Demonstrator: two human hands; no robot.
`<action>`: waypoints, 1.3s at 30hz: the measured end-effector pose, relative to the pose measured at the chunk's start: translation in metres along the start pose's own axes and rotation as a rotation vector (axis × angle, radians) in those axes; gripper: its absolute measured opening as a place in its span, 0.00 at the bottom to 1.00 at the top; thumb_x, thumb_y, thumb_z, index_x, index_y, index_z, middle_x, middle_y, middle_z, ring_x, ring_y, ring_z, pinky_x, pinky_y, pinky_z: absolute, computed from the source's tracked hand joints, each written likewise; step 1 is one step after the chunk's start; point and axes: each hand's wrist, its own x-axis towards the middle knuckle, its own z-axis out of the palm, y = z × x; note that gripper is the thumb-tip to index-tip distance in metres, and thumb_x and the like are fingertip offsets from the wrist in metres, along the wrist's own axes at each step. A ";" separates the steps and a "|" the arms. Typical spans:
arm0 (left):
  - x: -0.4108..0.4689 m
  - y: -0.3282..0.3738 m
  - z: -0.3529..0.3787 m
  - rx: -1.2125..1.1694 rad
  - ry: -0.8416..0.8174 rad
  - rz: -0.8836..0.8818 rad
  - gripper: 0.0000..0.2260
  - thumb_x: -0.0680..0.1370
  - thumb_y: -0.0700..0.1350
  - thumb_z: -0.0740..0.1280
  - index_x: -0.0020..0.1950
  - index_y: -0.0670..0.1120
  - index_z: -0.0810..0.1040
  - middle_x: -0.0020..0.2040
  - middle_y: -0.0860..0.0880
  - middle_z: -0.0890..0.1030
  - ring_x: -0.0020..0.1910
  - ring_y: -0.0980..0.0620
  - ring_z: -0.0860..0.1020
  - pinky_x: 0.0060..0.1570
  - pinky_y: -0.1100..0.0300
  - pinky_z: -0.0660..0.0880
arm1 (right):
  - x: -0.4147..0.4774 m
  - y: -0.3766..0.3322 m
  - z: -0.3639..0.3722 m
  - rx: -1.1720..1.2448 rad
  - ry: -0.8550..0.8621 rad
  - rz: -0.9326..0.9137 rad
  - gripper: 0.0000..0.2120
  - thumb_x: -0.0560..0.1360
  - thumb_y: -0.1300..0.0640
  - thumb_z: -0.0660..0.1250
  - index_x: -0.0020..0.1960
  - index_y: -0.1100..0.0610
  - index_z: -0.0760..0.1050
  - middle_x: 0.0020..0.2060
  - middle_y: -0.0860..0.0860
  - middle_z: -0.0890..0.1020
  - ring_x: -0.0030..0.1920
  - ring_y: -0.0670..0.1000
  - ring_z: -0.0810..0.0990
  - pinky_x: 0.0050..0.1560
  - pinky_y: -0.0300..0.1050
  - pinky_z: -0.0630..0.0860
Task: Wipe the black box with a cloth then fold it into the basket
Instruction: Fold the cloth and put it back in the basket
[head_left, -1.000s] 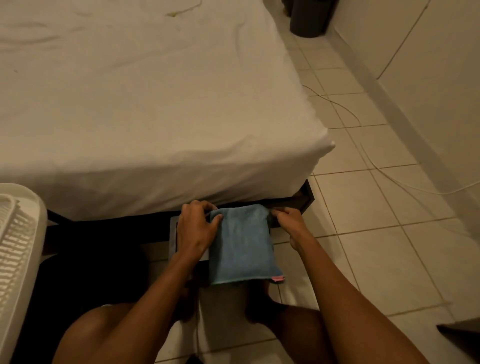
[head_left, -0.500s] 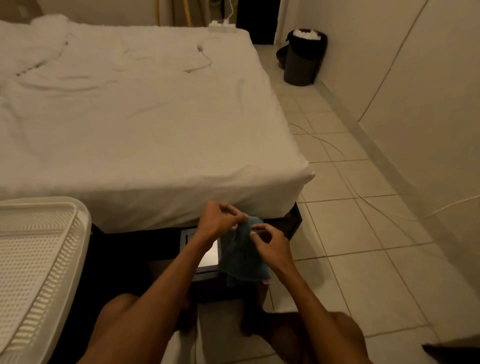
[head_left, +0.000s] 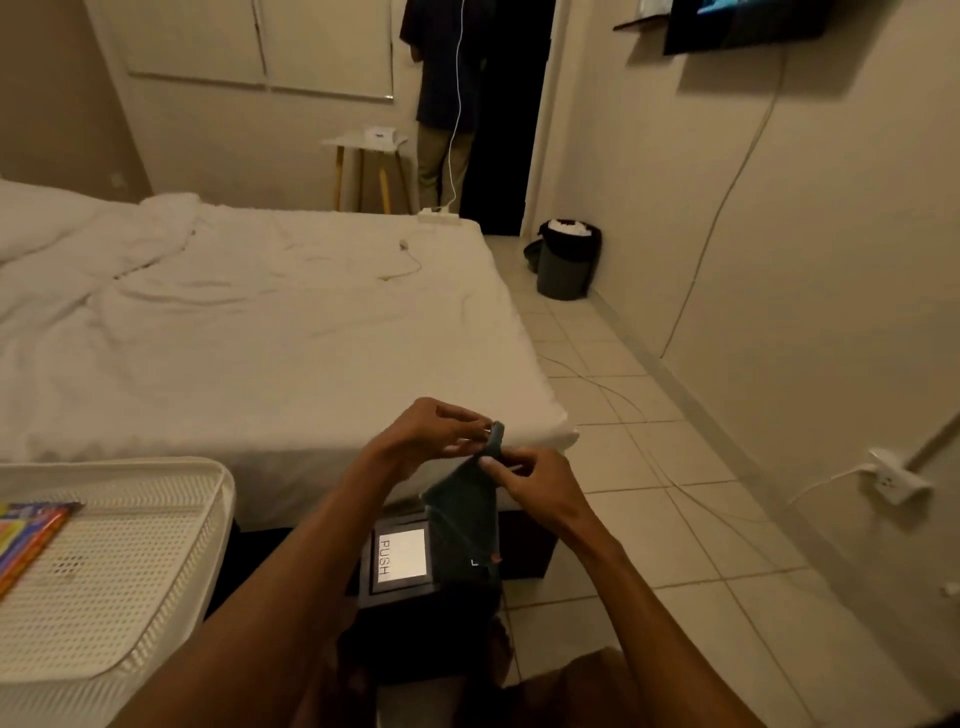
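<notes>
**Cloth up in both hands, basket waiting on the left**

Cloth (head_left: 464, 512) hangs in the air in the head view, pinched at its top end and trailing straight down, so its long axis runs near vertical. It looks dark blue-grey in this dim light, doubled over into a narrow strip, with a small red tag at its lower corner. Left hand (head_left: 426, 431) has its fingers (head_left: 470, 415) closed on the very top tip; right hand (head_left: 535, 480) sits just below and to the right, fingers (head_left: 491, 461) pinching the same upper edge. The two hands are close together, nearly touching.

Directly under the hanging cloth sits the black box (head_left: 400, 564), its pale panel reading PUSH, on the floor at the foot of the bed (head_left: 260, 338).

The white basket (head_left: 171, 519) lies well off to the left, lower than the hands, with some coloured packets showing at its far left edge. By my reckoning the left hand is nearer to it, so the cloth's next trip goes leftward and down.
</notes>
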 end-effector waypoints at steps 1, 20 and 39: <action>-0.007 0.007 -0.004 0.056 -0.022 0.007 0.09 0.76 0.39 0.70 0.55 0.41 0.83 0.53 0.44 0.84 0.54 0.49 0.82 0.52 0.60 0.79 | -0.002 -0.008 -0.002 -0.007 -0.003 -0.003 0.14 0.77 0.50 0.68 0.59 0.56 0.81 0.45 0.45 0.83 0.46 0.40 0.81 0.40 0.27 0.76; -0.105 0.069 -0.019 0.460 0.161 0.374 0.13 0.74 0.39 0.73 0.58 0.40 0.81 0.50 0.42 0.85 0.41 0.50 0.84 0.40 0.60 0.82 | -0.035 -0.106 -0.018 -0.142 -0.108 -0.049 0.13 0.82 0.53 0.59 0.56 0.57 0.80 0.48 0.54 0.82 0.53 0.53 0.79 0.54 0.44 0.75; -0.139 0.103 -0.018 0.507 0.176 0.602 0.08 0.78 0.43 0.68 0.54 0.40 0.82 0.49 0.42 0.83 0.51 0.47 0.81 0.53 0.56 0.80 | -0.083 -0.113 -0.025 -0.086 0.157 -0.257 0.10 0.78 0.54 0.67 0.57 0.56 0.77 0.49 0.48 0.81 0.50 0.48 0.81 0.42 0.29 0.77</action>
